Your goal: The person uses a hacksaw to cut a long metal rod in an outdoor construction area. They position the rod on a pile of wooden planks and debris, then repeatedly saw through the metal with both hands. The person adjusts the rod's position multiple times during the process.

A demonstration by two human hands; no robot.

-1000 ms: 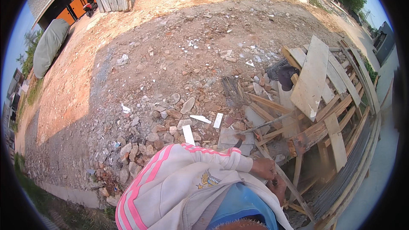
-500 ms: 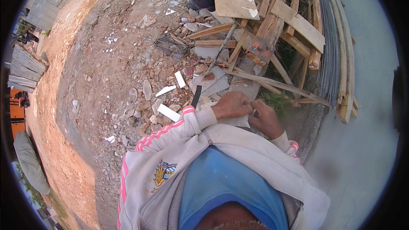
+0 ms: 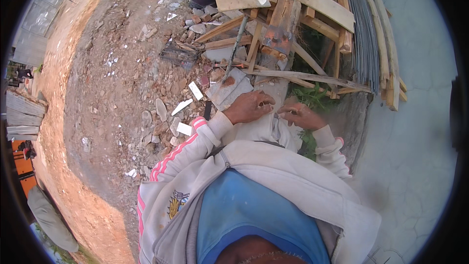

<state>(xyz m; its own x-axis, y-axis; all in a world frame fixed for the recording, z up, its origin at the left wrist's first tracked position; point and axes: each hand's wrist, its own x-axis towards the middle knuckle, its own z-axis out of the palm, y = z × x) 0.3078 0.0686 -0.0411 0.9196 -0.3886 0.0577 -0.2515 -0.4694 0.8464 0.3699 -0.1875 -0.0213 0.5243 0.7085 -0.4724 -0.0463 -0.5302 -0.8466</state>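
At the near end of the grey concrete beam (image 3: 286,54), both hands rest together; left hand (image 3: 250,106) curled on it, right hand (image 3: 299,116) pinching beside; the beam runs straight away into the timber pile (image 3: 312,5).

timber pile (image 3: 293,24) ahead, rubble (image 3: 161,98) left, bare concrete (image 3: 415,132) right

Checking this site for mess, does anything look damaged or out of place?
Yes. Broken tile shards and rubble litter the dirt, and the wooden planks lie crisscrossed in a loose heap, just beyond both hands.
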